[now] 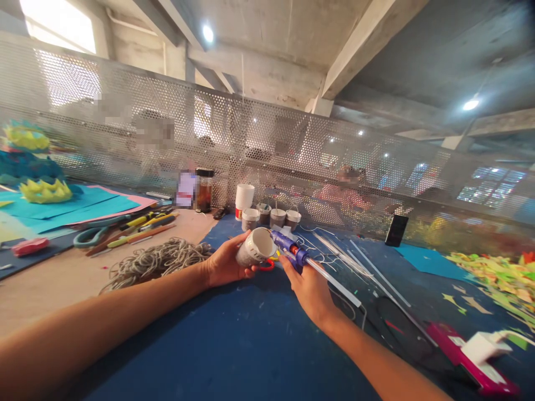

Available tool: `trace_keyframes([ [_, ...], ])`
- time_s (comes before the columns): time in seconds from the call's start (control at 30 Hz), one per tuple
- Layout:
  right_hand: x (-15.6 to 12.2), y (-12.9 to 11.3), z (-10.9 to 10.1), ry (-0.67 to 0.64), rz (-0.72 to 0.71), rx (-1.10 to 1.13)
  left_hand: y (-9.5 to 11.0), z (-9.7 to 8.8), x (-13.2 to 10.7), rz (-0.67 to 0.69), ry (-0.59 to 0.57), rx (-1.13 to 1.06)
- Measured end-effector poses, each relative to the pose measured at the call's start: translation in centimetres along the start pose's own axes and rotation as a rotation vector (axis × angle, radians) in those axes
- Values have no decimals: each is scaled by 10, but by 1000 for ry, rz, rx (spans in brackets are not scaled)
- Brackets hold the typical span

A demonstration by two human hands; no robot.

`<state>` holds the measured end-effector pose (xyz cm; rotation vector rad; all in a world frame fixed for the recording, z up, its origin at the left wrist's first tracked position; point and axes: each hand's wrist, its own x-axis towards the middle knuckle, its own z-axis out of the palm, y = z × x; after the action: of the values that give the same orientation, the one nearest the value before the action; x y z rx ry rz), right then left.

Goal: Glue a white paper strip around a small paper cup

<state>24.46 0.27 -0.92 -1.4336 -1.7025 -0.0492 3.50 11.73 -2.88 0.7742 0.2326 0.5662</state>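
Observation:
My left hand [225,262] is closed round a small white cup [254,248], tilted on its side with its open mouth facing right. My right hand [307,287] grips a blue hot glue gun [290,249] with a clear glue stick [334,284] poking out behind it. The gun's nozzle points into the cup's rim. Both hands hover just above the dark blue mat [234,334]. A red ring-shaped thing [266,265] lies under the cup.
A row of small grey cups [271,216] and a taller white cup [244,199] stand behind. A coil of grey cord [154,260], scissors and pens [125,229] lie left. Loose glue sticks [355,259], a black phone [396,230], paper scraps [497,273] and a pink device [468,351] lie right. A perforated metal screen [267,145] backs the table.

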Motion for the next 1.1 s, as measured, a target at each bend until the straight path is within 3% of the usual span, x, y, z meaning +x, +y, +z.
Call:
trace_keyframes([
  [1.1, 3, 4, 1, 29, -18, -48, 1, 4, -2, 78, -1, 25],
])
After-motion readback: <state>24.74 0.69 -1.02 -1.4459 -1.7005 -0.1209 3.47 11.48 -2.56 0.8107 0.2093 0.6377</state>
